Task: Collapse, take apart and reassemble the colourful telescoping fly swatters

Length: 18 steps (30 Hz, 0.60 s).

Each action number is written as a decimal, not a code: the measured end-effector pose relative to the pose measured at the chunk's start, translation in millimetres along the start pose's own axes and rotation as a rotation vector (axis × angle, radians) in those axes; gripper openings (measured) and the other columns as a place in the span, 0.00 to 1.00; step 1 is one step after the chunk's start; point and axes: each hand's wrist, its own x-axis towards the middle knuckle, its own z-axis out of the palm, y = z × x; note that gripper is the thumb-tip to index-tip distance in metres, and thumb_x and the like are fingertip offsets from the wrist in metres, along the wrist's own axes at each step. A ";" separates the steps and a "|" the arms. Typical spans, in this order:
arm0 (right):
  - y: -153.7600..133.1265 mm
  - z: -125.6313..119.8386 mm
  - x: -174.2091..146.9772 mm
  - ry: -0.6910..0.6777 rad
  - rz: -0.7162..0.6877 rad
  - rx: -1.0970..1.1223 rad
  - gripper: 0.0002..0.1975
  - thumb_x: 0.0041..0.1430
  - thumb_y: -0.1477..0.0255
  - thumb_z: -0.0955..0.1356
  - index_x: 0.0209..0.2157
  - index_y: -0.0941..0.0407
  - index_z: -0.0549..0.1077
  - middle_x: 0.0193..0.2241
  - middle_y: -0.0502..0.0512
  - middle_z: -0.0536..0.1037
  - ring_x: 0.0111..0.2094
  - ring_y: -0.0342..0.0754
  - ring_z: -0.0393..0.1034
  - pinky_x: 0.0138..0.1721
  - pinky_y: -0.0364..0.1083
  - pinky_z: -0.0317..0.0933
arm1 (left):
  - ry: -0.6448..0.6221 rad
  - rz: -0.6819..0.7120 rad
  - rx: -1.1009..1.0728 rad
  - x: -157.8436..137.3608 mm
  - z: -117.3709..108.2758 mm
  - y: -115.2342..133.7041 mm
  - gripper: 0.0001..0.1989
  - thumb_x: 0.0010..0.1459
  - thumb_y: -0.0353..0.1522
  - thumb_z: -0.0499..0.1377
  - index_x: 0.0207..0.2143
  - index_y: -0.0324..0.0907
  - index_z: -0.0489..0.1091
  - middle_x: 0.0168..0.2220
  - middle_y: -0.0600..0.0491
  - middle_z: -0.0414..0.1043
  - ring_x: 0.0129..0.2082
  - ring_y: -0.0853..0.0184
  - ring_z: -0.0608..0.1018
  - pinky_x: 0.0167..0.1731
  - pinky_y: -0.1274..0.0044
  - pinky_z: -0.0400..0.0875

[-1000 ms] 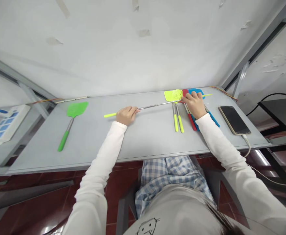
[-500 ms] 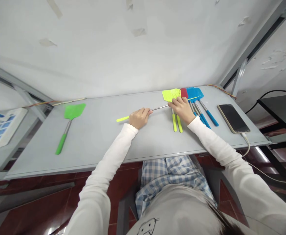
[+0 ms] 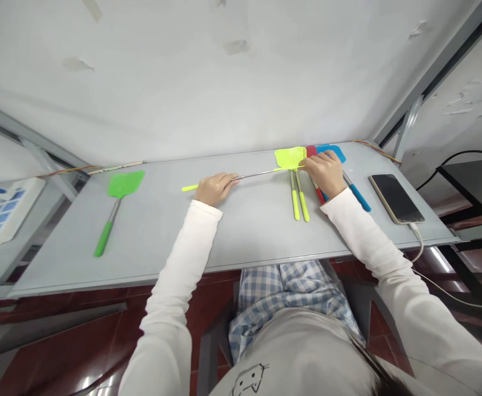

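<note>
A yellow fly swatter (image 3: pixel 257 175) with a thin metal shaft is held level above the table, its head turned nearly edge-on. My left hand (image 3: pixel 214 188) is closed round it by the yellow grip, whose end sticks out to the left. At the other end, my right hand (image 3: pixel 326 171) pinches the head and hides part of it. Beneath and beside that hand lie more swatters: yellow ones (image 3: pixel 289 158) with two grips showing, a red one (image 3: pixel 310 150) and blue ones (image 3: pixel 360 198), partly covered by the hand and sleeve.
Apart on the left lies a green fly swatter (image 3: pixel 126 185). A phone (image 3: pixel 396 198) with a white cable plugged in rests at the right end of the grey table (image 3: pixel 162 236). The wall (image 3: pixel 183 82) rises behind the table. A white-and-blue case (image 3: pixel 5 212) stands far left.
My hands have moved apart, the left to the left and the right to the right. More shaft shows between them. The red grip beneath my right hand has come into sight.
</note>
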 end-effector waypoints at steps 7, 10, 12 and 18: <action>7.3 1.4 -5.0 0.035 0.011 0.011 0.22 0.69 0.72 0.53 0.34 0.55 0.77 0.27 0.58 0.75 0.32 0.50 0.64 0.34 0.50 0.49 | 0.011 -0.051 0.055 -2.8 3.9 7.1 0.22 0.66 0.45 0.46 0.43 0.47 0.78 0.31 0.47 0.77 0.30 0.64 0.77 0.25 0.74 0.58; -3.6 -2.1 -5.4 0.036 -0.041 0.030 0.22 0.69 0.75 0.53 0.33 0.54 0.76 0.27 0.57 0.76 0.31 0.50 0.63 0.34 0.49 0.49 | -0.005 -0.050 0.013 -2.2 9.0 19.8 0.21 0.66 0.44 0.47 0.44 0.47 0.77 0.31 0.47 0.77 0.28 0.64 0.76 0.24 0.74 0.57; -15.8 -4.0 -5.8 0.002 -0.132 0.049 0.23 0.68 0.77 0.53 0.33 0.53 0.76 0.28 0.56 0.77 0.31 0.49 0.63 0.34 0.49 0.49 | -0.039 -0.032 -0.044 -2.6 13.3 29.6 0.20 0.64 0.44 0.49 0.44 0.47 0.77 0.30 0.47 0.76 0.27 0.65 0.75 0.24 0.74 0.57; -35.5 -6.3 -6.1 0.040 -0.109 0.065 0.24 0.68 0.77 0.52 0.36 0.52 0.77 0.30 0.56 0.78 0.32 0.51 0.62 0.34 0.50 0.50 | -0.024 -0.114 -0.253 -3.1 25.9 53.9 0.17 0.63 0.44 0.53 0.44 0.47 0.76 0.33 0.46 0.77 0.30 0.64 0.77 0.27 0.75 0.61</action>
